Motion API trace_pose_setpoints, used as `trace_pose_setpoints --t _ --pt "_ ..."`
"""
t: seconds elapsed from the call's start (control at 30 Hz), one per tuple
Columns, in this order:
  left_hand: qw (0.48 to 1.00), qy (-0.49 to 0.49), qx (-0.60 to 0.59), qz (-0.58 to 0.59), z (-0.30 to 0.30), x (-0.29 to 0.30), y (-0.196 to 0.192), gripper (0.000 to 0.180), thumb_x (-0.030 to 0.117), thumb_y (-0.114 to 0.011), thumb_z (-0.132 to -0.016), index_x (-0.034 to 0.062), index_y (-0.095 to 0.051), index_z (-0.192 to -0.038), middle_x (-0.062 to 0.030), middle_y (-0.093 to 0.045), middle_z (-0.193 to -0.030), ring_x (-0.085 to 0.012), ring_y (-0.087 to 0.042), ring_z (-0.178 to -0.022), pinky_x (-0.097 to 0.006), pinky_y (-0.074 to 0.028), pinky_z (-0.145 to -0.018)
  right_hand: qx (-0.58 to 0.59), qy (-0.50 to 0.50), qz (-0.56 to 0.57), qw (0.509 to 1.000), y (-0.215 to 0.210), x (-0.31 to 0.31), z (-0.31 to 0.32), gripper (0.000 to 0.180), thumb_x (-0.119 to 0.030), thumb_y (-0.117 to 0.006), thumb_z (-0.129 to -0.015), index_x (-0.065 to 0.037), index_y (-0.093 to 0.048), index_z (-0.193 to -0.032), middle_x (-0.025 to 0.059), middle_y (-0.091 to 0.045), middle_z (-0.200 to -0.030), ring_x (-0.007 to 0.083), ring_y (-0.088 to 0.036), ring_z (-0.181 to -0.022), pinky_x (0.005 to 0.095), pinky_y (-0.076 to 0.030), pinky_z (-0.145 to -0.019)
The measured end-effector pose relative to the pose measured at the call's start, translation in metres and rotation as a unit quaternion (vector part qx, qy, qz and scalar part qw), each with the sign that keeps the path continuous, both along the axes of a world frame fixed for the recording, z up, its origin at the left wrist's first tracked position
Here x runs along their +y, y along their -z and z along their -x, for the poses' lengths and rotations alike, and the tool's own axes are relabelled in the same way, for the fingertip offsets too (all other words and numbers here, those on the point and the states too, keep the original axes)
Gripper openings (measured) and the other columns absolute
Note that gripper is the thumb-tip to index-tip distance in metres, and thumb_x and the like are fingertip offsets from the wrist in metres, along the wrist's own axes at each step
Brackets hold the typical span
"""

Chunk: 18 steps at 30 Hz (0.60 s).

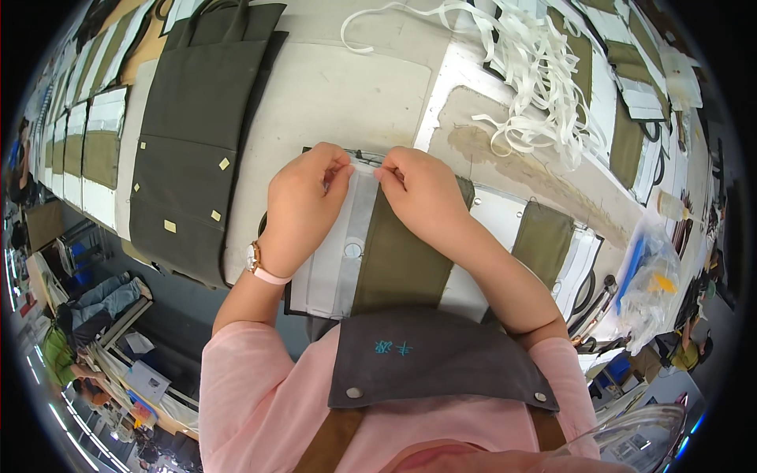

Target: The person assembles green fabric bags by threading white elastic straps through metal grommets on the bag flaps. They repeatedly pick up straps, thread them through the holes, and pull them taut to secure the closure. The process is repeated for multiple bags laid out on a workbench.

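A sewn fabric panel (402, 264), with white parts and an olive-green band, lies flat on the table in front of me. Along its left part runs a translucent strip (344, 282) with a round disc (352, 250) on it. My left hand (303, 201) pinches the panel's far edge at the strip's left side, thumb against fingers. Just to the right, my right hand (422, 197) pinches the same edge. Between my fingertips the strip's end shows. Beyond them some black thread or trim (367, 156) shows along the edge.
Dark grey bags (185, 150) with small yellow stickers lie at the left. A tangle of white tape (544, 87) sits at the far right. More white and olive panels (544, 236) lie to my right, near a clear plastic bag (650, 292). Another person (59, 347) is at the lower left.
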<state>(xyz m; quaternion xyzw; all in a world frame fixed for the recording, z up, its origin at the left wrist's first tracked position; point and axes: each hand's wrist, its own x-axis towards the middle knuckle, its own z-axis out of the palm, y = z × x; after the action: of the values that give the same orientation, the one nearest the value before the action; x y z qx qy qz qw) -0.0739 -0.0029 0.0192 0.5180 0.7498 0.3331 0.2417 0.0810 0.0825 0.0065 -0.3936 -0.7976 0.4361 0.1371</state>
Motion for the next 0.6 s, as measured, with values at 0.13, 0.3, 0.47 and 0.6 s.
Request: trace_pose_setpoints --t 0.13,0.3,0.47,0.6 --pt "0.999 -0.002 0.042 -0.004 -0.002 0.006 0.003 0.010 0.003 -0.068 -0.082 0.0018 -0.061 -0.090 -0.0063 -0.065 -0.075 -0.0140 -0.060 -0.062 -0.026 -0.048 -0.057 -0.030 -0.003 0.021 0.999 -0.003 0.005 0.004 0.019 -0.013 -0.062 -0.086 0.000 -0.054 -0.075 0.0167 -0.059 -0.072 0.0349 -0.058 -0.070 0.0442 -0.045 -0.063" --pt "0.997 0.005 0.073 -0.013 0.000 0.007 0.008 0.010 0.002 -0.067 -0.082 0.0020 -0.062 -0.090 -0.0076 -0.064 -0.079 -0.0163 -0.060 -0.062 -0.028 -0.048 -0.056 -0.052 -0.012 0.036 0.998 0.001 0.011 0.008 0.019 -0.013 -0.062 -0.085 0.000 -0.054 -0.074 0.0176 -0.060 -0.073 0.0367 -0.059 -0.073 0.0463 -0.046 -0.065" --pt "0.992 0.013 0.124 -0.017 -0.002 0.000 0.001 0.013 0.002 -0.067 -0.082 0.0035 -0.064 -0.095 -0.0088 -0.061 -0.084 -0.0213 -0.058 -0.065 -0.032 -0.047 -0.057 -0.058 -0.017 0.051 0.997 0.001 0.014 0.010 0.020 -0.014 -0.063 -0.085 0.000 -0.055 -0.073 0.0178 -0.060 -0.072 0.0373 -0.059 -0.072 0.0470 -0.046 -0.065" --pt "0.972 0.074 0.217 -0.049 -0.007 -0.018 -0.003 0.024 0.004 -0.069 -0.080 0.0065 -0.067 -0.104 -0.0067 -0.060 -0.091 -0.0233 -0.056 -0.075 -0.034 -0.047 -0.064 -0.071 -0.018 0.059 0.996 -0.001 0.016 0.010 0.019 -0.014 -0.062 -0.085 0.000 -0.055 -0.074 0.0177 -0.061 -0.073 0.0374 -0.060 -0.071 0.0469 -0.046 -0.065"
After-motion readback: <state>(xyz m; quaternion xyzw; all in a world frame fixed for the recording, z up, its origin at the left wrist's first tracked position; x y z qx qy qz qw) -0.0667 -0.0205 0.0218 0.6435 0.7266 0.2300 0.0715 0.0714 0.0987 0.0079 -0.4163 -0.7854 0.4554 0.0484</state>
